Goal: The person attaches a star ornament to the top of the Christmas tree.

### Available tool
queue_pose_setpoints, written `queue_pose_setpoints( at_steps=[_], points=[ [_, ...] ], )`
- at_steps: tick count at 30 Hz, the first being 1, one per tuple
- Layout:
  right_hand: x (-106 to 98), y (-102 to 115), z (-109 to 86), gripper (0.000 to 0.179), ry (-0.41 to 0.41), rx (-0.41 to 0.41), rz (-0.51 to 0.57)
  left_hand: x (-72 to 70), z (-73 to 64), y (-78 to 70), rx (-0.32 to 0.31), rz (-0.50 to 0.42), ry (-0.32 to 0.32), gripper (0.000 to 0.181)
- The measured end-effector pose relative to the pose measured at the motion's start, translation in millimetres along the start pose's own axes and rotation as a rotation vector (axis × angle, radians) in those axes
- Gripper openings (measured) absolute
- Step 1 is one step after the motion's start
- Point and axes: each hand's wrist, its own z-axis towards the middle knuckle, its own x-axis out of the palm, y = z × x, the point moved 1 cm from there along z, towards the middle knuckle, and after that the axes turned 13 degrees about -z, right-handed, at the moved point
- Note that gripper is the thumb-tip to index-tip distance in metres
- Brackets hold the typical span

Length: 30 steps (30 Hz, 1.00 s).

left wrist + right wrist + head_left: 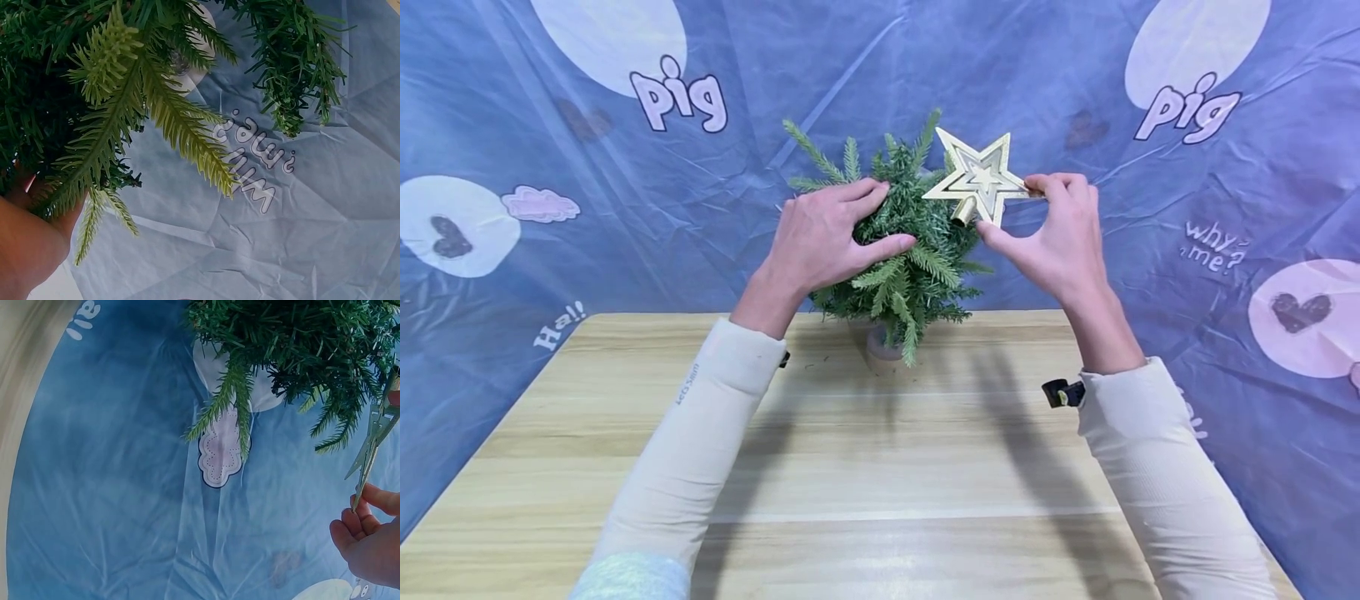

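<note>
A small artificial Christmas tree [917,267] with green branches stands at the table's back edge. My left hand [823,233] holds its upper left part, thumb in front and fingers among the needles. In the left wrist view, branches partly cover the left hand [37,231]. To the right of the treetop, my right hand [1063,237] pinches a gold star tree topper [983,177] by its right side, between thumb and fingers. The star's short socket points down and left. Seen from the right wrist, the star [374,437] is nearly edge-on beside the branches.
The tree's pale round base [883,343] rests on the wood-grain table [880,467]. A blue printed cloth [1000,67] hangs behind the table and along its sides. Small dark bits lie near the base.
</note>
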Motion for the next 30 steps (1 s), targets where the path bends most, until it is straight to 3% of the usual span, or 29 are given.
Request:
queue_pose_setpoints(
  at_steps=[30],
  points=[
    [7.7,18.0,16.9,0.087,0.029,-0.018,-0.047,2.6,-1.9,1.2,0.001,0.003,-0.02,0.085]
  ],
)
